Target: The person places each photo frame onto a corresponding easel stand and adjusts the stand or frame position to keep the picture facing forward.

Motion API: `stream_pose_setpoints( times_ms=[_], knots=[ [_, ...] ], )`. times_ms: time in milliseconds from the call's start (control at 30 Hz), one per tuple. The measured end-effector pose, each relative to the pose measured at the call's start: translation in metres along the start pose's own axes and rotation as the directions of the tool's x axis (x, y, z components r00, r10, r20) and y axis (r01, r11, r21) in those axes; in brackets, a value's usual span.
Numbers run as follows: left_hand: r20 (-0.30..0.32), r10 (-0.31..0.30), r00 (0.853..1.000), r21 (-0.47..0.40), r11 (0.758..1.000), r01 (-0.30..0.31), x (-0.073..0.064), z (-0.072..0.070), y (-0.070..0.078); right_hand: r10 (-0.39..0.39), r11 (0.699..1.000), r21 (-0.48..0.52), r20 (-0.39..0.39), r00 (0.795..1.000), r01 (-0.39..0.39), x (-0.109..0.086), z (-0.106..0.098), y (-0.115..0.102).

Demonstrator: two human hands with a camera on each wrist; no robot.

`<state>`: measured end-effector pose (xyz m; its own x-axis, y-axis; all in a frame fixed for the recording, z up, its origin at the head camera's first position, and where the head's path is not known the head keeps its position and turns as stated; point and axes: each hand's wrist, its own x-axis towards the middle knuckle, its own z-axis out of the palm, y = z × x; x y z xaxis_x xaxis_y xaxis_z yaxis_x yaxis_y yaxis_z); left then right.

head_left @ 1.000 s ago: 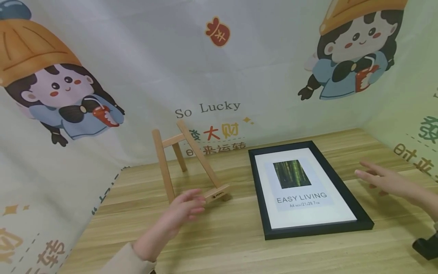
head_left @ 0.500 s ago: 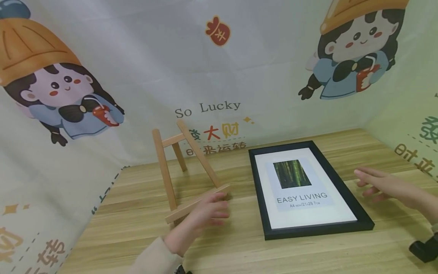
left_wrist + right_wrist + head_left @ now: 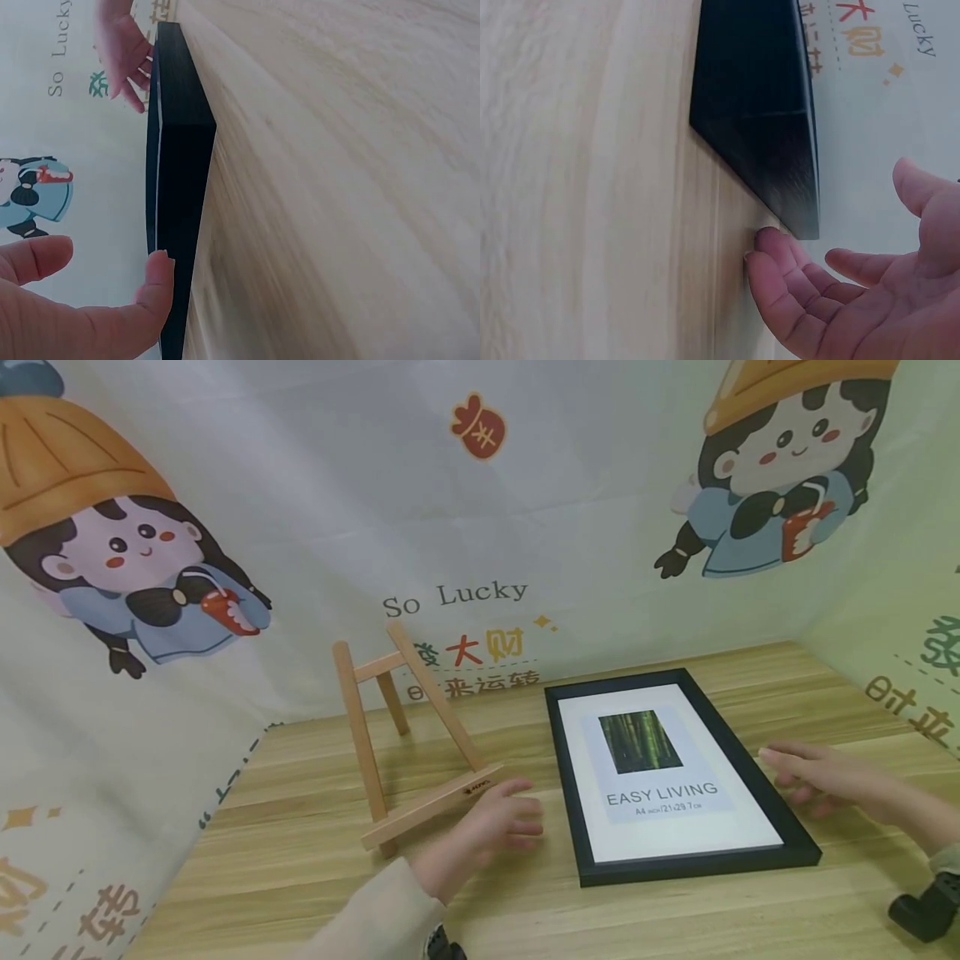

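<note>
A black picture frame point(image 3: 567, 777) lies flat on the table, its white insert printed "EASY LIVING" with a small forest picture. Left of it, between the frame and a small wooden easel point(image 3: 420, 806), is my left hand point(image 3: 491, 827), fingers loosely bent and holding nothing. The left wrist view has that hand close to the side of the frame point(image 3: 180, 187); whether a finger touches it I cannot tell. My right hand point(image 3: 836, 781) hovers at the frame's right edge, thumb near the rim. In the right wrist view its relaxed fingers point(image 3: 780, 300) lie beside the frame's side point(image 3: 757, 90).
The wood-grain table point(image 3: 285, 893) carries the easel, which stands upright at the left with its ledge facing front. A printed cloth point(image 3: 337, 527) with cartoon figures and lettering hangs behind and at both sides.
My left hand has moved right, from in front of the easel's ledge toward the frame. My right hand has shifted left, closer to the frame's right edge. Easel and frame stay put.
</note>
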<state>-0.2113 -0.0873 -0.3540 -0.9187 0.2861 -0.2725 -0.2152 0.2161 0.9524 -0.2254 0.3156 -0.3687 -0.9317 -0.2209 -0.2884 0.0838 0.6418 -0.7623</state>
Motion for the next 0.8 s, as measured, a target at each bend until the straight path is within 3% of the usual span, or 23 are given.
stream_pose_setpoints(
  times_ms=[367, 800],
  knots=[
    [0.019, -0.052, 0.998, 0.019, 0.999, 0.051, 0.014, 0.022, -0.002, 0.035, 0.999, 0.022, 0.012, 0.999, -0.035, 0.006, 0.005, 0.004],
    [-0.058, -0.099, 0.993, 0.092, 0.990, 0.104, 0.023, 0.037, -0.005, 0.088, 0.996, -0.034, 0.017, 0.996, -0.087, 0.010, 0.011, -0.005]
  ],
)
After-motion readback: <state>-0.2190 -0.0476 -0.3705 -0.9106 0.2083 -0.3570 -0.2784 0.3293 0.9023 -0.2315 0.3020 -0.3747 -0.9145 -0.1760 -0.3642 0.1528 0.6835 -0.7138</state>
